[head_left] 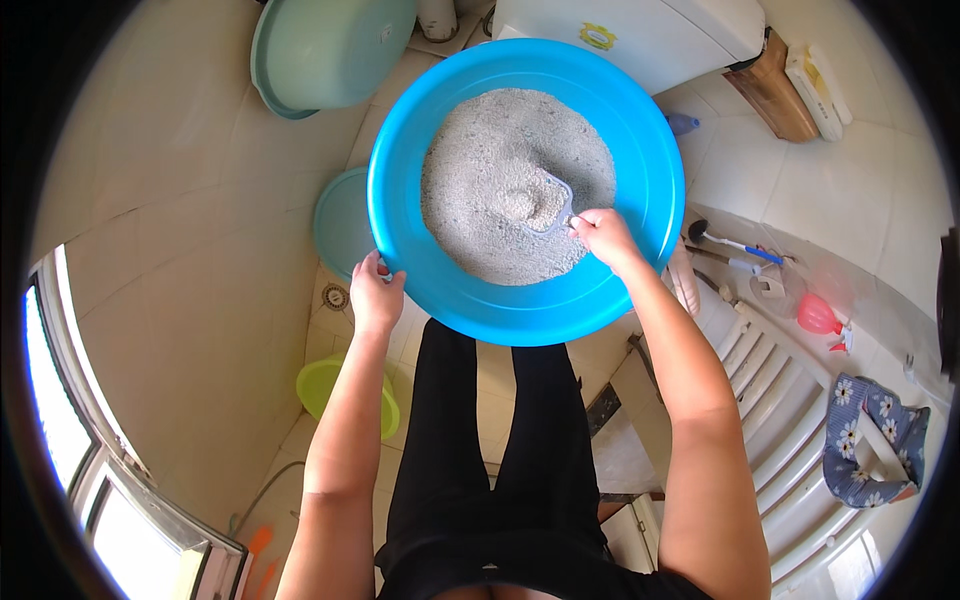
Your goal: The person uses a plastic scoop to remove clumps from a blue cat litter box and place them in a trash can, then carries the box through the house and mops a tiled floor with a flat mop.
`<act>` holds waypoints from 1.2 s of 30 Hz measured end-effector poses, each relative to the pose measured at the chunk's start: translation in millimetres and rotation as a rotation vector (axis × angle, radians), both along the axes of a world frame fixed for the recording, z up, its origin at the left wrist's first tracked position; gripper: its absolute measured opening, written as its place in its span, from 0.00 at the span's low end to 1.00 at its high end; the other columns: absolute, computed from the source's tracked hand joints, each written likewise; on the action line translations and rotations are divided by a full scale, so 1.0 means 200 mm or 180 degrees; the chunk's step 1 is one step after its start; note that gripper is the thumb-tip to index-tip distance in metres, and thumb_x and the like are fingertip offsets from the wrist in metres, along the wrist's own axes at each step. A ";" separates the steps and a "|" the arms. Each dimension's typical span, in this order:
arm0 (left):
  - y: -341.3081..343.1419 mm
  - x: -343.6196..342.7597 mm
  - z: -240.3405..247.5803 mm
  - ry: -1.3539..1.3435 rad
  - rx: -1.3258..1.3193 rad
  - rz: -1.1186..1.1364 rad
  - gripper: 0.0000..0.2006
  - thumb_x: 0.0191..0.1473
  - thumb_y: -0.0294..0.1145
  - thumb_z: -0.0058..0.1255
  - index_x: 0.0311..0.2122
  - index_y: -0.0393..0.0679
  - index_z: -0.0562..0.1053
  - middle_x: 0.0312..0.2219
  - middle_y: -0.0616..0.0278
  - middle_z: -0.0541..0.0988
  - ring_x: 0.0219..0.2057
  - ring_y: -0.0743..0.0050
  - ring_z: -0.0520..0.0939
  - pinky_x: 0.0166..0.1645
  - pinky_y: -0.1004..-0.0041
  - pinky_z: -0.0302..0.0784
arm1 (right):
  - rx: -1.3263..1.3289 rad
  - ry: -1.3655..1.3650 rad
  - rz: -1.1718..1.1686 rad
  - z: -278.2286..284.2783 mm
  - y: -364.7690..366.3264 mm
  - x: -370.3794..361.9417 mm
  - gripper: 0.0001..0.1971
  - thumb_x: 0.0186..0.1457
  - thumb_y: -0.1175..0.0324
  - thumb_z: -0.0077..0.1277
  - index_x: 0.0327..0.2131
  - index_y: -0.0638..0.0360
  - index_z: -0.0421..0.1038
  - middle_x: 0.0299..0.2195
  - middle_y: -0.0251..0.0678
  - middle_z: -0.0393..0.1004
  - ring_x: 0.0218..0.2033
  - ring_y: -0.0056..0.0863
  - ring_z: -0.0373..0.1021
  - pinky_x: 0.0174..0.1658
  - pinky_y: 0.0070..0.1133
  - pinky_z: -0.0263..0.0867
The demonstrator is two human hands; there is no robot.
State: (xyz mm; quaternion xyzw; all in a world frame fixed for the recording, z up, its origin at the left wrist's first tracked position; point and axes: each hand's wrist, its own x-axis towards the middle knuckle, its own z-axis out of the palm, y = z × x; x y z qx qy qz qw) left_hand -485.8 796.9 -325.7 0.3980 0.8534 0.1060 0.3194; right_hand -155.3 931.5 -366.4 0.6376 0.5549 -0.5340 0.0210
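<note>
A wide blue basin [648, 170] is in front of me, with a broad layer of grey, grainy cat litter [470, 180] in its bottom. My right hand [605, 236] is closed around the handle of a grey litter scoop [566, 210]. The scoop's head lies in the litter near the middle, with a small mound of grains in and beside it. At the basin's near left side, my left hand [376, 293] grips the rim, thumb toward the inside.
A pale green tub [340, 60] is at the upper left. Lower down are a teal basin [338, 215] and a lime-green basin [320, 388]. A white cistern [670, 45] stands behind. To the right are a white slatted rack [780, 420], a red spray bottle [818, 314] and a flowered cloth [850, 440].
</note>
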 end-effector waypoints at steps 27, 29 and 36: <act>0.07 0.21 0.25 -0.0547 0.0973 -0.0548 0.13 0.43 0.20 0.50 0.38 0.41 0.72 0.33 0.58 0.70 0.23 0.72 0.73 0.34 0.73 0.72 | -0.0014 0.0889 -0.1277 0.02 -0.19 -0.15 0.10 0.56 0.68 0.45 0.25 0.60 0.73 0.13 0.28 0.66 0.14 0.16 0.61 0.19 0.19 0.56; 0.07 0.24 0.26 -0.0707 0.0786 -0.0496 0.12 0.44 0.20 0.49 0.37 0.40 0.73 0.33 0.57 0.71 0.23 0.71 0.73 0.33 0.73 0.72 | 0.0083 0.0801 -0.1370 0.01 -0.19 -0.13 0.10 0.55 0.67 0.45 0.26 0.60 0.73 0.13 0.29 0.66 0.14 0.18 0.62 0.20 0.21 0.57; 0.05 0.21 0.23 -0.0675 0.0633 -0.0836 0.12 0.45 0.23 0.50 0.38 0.40 0.73 0.33 0.58 0.73 0.25 0.72 0.75 0.34 0.74 0.73 | 0.0760 0.0432 -0.1093 0.08 -0.24 -0.08 0.11 0.54 0.65 0.45 0.25 0.57 0.74 0.15 0.37 0.69 0.18 0.29 0.66 0.24 0.27 0.60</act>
